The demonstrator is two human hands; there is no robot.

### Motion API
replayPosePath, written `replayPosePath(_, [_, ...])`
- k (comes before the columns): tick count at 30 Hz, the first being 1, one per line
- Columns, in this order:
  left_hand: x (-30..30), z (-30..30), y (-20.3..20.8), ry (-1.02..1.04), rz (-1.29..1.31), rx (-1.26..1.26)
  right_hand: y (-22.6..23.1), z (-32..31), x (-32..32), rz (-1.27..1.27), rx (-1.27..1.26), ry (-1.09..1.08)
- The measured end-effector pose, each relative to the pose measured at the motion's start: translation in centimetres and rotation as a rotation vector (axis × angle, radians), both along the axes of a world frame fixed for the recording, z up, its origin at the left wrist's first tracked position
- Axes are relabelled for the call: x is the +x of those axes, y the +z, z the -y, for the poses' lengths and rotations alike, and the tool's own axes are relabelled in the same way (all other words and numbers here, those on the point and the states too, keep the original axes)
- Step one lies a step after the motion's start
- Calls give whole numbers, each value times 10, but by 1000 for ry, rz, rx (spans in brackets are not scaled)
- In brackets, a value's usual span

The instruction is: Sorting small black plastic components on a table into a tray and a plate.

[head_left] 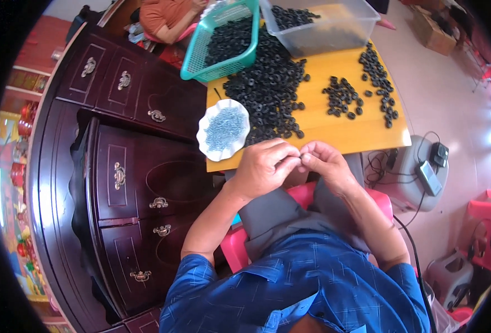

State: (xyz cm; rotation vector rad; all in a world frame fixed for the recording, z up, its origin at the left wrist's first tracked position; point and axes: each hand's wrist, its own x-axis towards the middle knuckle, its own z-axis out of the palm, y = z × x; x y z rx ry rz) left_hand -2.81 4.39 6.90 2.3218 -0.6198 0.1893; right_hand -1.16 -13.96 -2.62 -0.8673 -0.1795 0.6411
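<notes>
My left hand (265, 167) and my right hand (330, 168) meet fingertip to fingertip just off the table's near edge. Both are closed in a pinch, and whatever sits between the fingers is too small and covered to name. Beyond them a big heap of small black rings (267, 83) spreads over the yellow table (317, 133). Close by on the left, a white scalloped dish (203, 136) holds many thin, pale blue-grey pieces (226, 129). A smaller cluster of black rings (342, 97) lies to the right of the heap.
At the table's far side stand a green basket (189, 69) and a clear plastic bin (329, 43), both with black rings inside. More rings line the right edge. A dark wooden cabinet (140, 127) borders the left. A grey stool (409, 188) bears cables. Another person (165, 22) sits beyond.
</notes>
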Motion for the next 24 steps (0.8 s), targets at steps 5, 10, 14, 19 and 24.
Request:
replayPosePath(5, [15, -25, -11, 110, -242, -173, 1, 2, -1, -88, -35, 65])
replayPosePath(10, [20, -27, -46, 168, -504, -461, -11, -18, -1, -342, 257, 112])
replayPosePath(14, [7, -4, -69, 203, -540, -654, -15, -13, -9, -423, 364, 179])
replayPosePath(19, [-4, -3, -71, 263, -618, -823, -18, -11, -8, -432, 317, 152])
replayPosePath(24, [-18, -2, -52, 251, -399, -612, -16, -11, -6, -414, 288, 102])
